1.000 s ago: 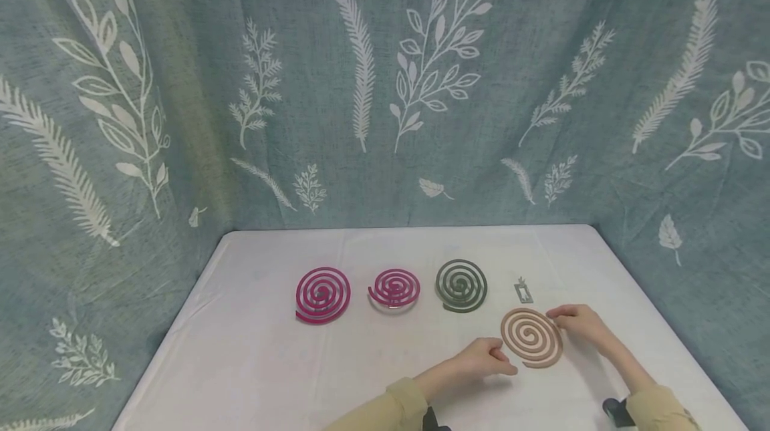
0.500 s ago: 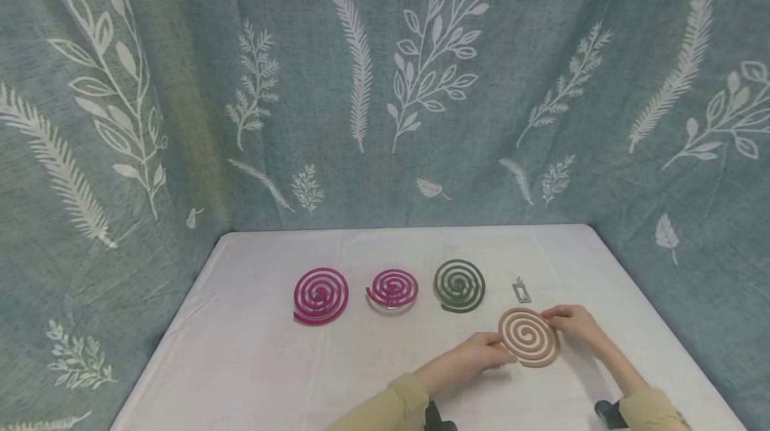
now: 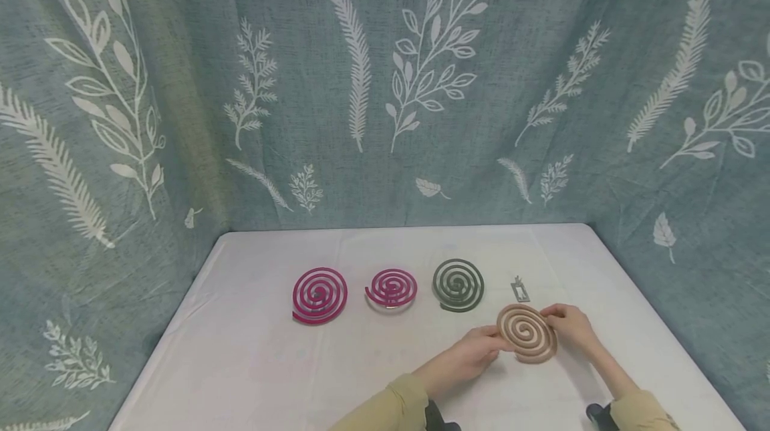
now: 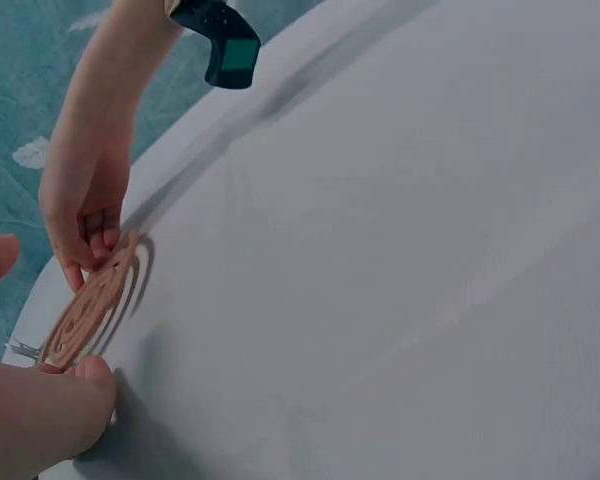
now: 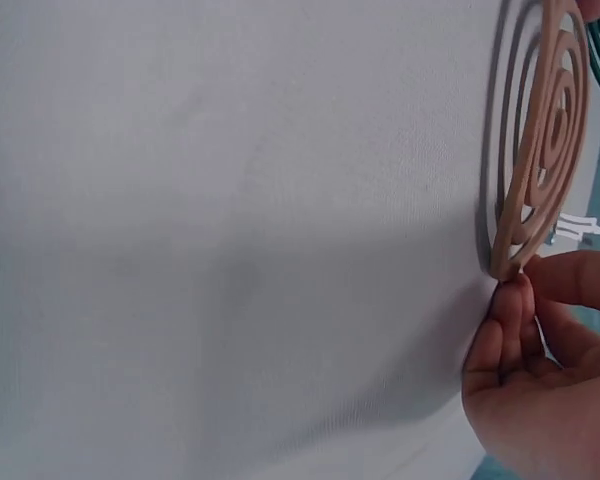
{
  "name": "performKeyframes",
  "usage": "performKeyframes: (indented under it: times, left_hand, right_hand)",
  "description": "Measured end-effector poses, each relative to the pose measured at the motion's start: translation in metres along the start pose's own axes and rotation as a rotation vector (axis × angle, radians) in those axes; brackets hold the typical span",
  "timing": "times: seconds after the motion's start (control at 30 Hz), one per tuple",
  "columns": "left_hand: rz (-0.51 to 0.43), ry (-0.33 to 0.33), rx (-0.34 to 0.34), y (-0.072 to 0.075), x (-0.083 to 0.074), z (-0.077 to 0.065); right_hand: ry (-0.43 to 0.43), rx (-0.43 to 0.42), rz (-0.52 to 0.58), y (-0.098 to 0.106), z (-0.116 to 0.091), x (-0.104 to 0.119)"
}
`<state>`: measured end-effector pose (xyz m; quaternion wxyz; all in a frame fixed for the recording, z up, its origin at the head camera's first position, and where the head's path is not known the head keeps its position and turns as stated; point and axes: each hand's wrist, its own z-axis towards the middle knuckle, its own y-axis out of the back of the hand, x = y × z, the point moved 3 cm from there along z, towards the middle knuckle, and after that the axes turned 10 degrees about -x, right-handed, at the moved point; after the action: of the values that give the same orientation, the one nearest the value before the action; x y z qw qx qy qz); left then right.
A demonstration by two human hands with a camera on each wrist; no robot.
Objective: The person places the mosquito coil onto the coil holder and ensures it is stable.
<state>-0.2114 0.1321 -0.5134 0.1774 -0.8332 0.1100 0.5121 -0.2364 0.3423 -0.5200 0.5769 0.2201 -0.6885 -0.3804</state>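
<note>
A tan mosquito coil (image 3: 525, 332) is held up between both hands, a little above the white table (image 3: 252, 364). My left hand (image 3: 469, 355) pinches its left edge, and my right hand (image 3: 573, 327) pinches the upper right edge. From the right wrist view the coil (image 5: 542, 130) looks tilted, its shadow falling on the cloth beside it. Just behind it lies a small metal coil stand (image 3: 520, 289) with a raised prong. Further left along the same row are a dark green coil (image 3: 458, 284), a smaller magenta coil (image 3: 392, 286) and a larger magenta coil (image 3: 320, 294).
Under the smaller magenta coil a bit of metal shows. Teal curtains (image 3: 373, 184) with white leaf prints close off the back and both sides of the table. Dark wrist devices (image 3: 601, 415) sit at the sleeve cuffs.
My left hand has closed from a loose pose onto the coil's left edge. The coil has then risen slightly off the table in both hands.
</note>
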Motion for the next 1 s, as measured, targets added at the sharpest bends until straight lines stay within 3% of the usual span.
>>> performKeyframes:
  times: [0.1, 0.27, 0.57, 0.83, 1.0]
  left_hand:
    - [0.013, -0.035, -0.052, -0.001, 0.002, 0.002]
    - [0.052, -0.11, -0.068, 0.008, 0.004, 0.002]
    - [0.119, -0.184, -0.152, 0.018, 0.002, 0.001]
    - [0.091, -0.264, -0.203, 0.022, -0.001, 0.0]
    - [-0.007, -0.388, -0.24, 0.023, -0.005, 0.005]
  right_hand:
    - [-0.013, -0.003, 0.004, -0.001, -0.002, 0.003]
    - [-0.049, 0.004, 0.005, -0.005, -0.004, 0.009]
    - [-0.087, 0.028, 0.017, -0.01, -0.004, 0.014]
    - [-0.096, 0.066, 0.166, -0.011, -0.007, 0.018]
    - [-0.092, 0.083, 0.322, -0.01, -0.013, 0.024]
